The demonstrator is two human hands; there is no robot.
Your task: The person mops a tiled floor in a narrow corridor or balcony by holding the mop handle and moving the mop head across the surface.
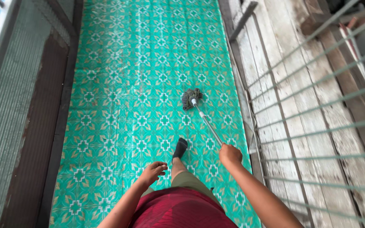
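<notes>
One mop (192,98), two hands, one socked foot (180,148)

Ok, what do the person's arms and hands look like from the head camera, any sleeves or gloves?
Both arms are bare to the frame's edge, no sleeves showing. The left hand and right hand wear no gloves; no rings, watch or bands are visible. Only a dark red garment shows between them.

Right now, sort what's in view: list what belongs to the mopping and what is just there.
In use:
- mop head on the green patterned floor covering
- mop handle, gripped by the right hand

Just there:
- left hand, empty, held loose
- wire railing on the right
- weathered wooden planks behind it
- corrugated wall on the left
</notes>
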